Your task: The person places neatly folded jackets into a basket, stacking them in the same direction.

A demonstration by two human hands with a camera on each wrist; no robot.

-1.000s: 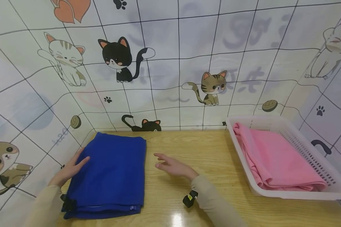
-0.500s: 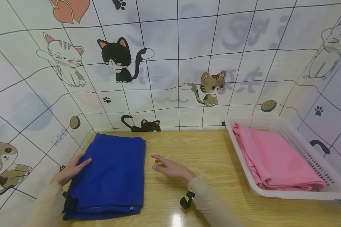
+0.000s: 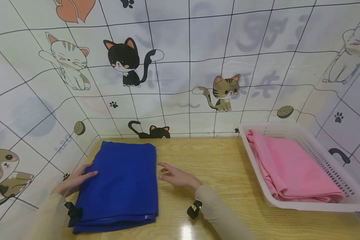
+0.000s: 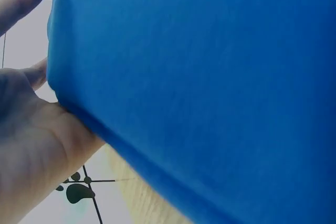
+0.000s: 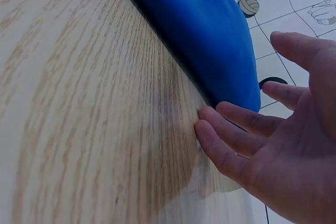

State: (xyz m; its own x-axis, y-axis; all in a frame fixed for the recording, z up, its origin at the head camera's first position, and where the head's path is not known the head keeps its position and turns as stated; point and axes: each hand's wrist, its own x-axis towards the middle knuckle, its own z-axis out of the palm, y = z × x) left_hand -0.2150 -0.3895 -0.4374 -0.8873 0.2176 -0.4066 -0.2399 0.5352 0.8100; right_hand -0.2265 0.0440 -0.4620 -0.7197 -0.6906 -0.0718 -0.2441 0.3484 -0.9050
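A folded blue cloth [image 3: 120, 180] lies on the left half of the wooden table, its layers showing along the near edge. My left hand [image 3: 73, 180] is against its left side, thumb over the top. In the left wrist view the blue cloth [image 4: 199, 77] fills most of the frame and the left palm [image 4: 42, 135] sits at its edge, fingers partly hidden. Just off the cloth's right side is my right hand [image 3: 180, 176], holding nothing. The right wrist view shows that hand [image 5: 283, 135] with fingers loosely extended, fingertips low at the tabletop and right by the blue fold [image 5: 210, 40].
A white plastic basket [image 3: 258, 186] with slotted sides stands on the right of the table [image 3: 210, 156], holding a folded pink cloth [image 3: 300, 170]. Walls covered in a cat-print sheet [image 3: 174, 76] rise behind and at both sides. Each wrist wears a small black camera [image 3: 194, 210].
The blue cloth has slid a little to the right with my left hand against it. My right hand has moved slightly left, up to the cloth's right side. The basket stays put.
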